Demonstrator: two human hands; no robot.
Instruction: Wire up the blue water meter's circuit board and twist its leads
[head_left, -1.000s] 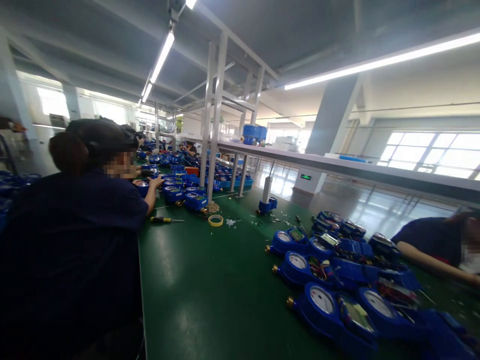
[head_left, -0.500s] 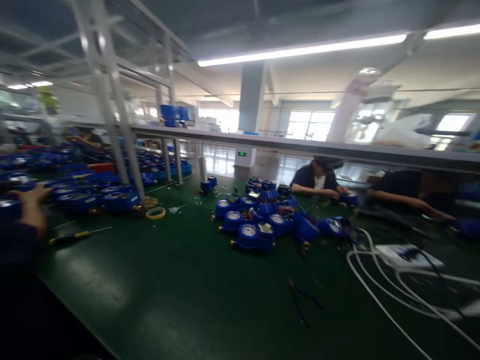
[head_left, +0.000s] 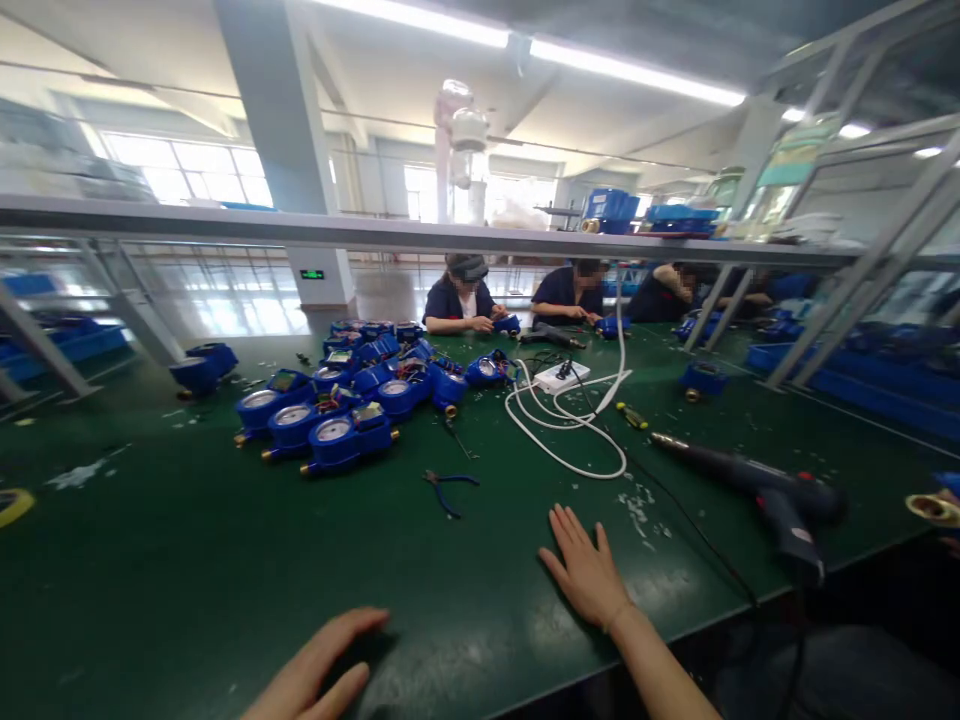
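My right hand (head_left: 589, 572) lies flat on the green tabletop (head_left: 225, 570), fingers stretched out and holding nothing. To its left, near the front edge, my left hand (head_left: 322, 668) is partly in view, thumb and fingers apart, with nothing between them. Blue-handled pliers (head_left: 450, 490) lie beyond my hands. Behind them sits a cluster of blue water meters (head_left: 334, 432) with round white dials and brass ends, some with wires showing. A thin dark tool (head_left: 459, 440) rests beside the cluster. A dark heat gun (head_left: 757, 485) lies to the right of my right hand.
A white power strip (head_left: 561, 376) with a coiled white cable (head_left: 581, 470) lies mid-table, near a yellow-green screwdriver (head_left: 632, 416). A shelf (head_left: 420, 238) crosses above the table. Several co-workers (head_left: 461, 300) sit opposite. At far right is a brass fitting (head_left: 932, 508); tape (head_left: 13, 505) is far left.
My view has swung to the right, so the meters appear further left. Both my hands and the heat gun have come into view. The hand among the meters at far left is out of view.
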